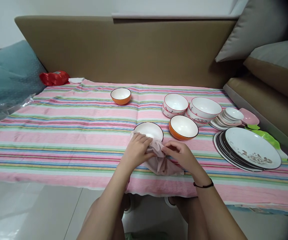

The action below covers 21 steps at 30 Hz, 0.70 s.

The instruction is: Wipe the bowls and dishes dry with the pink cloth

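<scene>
A white-lined bowl with a dark rim (150, 129) is in front of me, its near side covered by a pale pink cloth (160, 163). My left hand (138, 149) is closed on the cloth at the bowl's near left side, fingers over the rim area. On the other side, my right hand (177, 151) pinches a fold of the same cloth between thumb and fingers. The cloth's loose end hangs down onto the striped sheet. How firmly the left hand grips the bowl itself is hidden by the cloth.
An orange bowl (183, 127) stands close to the right, another orange bowl (121, 96) farther back. Beyond are white red-rimmed bowls (175, 103), a stack of small dishes (230, 116) and a stack of large plates (252, 148). A red package (55, 78) lies back left on the striped sheet (59, 133).
</scene>
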Tool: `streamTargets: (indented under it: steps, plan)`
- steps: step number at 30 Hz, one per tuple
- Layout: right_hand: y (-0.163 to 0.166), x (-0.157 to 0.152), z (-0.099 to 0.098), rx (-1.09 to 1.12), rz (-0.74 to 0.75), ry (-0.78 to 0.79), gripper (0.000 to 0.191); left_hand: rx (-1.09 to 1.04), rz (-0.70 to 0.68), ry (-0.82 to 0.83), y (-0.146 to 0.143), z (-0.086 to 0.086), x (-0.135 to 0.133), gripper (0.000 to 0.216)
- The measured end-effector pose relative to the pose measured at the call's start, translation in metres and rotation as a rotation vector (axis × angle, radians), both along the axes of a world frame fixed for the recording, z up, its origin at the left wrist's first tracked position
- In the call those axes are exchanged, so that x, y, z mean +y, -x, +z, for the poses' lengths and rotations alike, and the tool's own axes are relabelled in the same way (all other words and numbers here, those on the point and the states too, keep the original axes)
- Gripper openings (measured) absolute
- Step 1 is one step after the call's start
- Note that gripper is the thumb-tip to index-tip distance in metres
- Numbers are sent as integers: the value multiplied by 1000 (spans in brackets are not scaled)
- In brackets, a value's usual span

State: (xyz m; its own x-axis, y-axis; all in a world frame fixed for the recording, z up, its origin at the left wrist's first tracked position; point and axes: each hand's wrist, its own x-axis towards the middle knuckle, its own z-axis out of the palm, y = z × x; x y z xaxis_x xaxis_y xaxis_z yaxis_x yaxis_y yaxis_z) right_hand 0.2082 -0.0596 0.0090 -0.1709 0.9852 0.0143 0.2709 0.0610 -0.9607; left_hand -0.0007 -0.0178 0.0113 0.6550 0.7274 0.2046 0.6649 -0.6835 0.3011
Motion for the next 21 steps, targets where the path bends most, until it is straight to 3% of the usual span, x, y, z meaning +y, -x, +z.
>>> streamTargets:
  steps: [3, 7, 12, 15, 21]
  plan:
    - [0, 4, -1, 101, -32, 85, 34, 100, 28, 70, -4, 3, 1, 29]
    - [0, 5, -3, 297, -173, 342, 43, 184, 23, 112, -5, 2, 2, 33]
    - [3, 4, -2, 236, -78, 442, 46, 209, 30, 92, -6, -1, 1, 31]
    - [1, 7, -3, 198, -96, 317, 45, 216, 45, 76, -8, -3, 0, 27]
    - [0, 19, -7, -135, -425, -237, 30, 171, 68, 22, -8, -9, -2, 46]
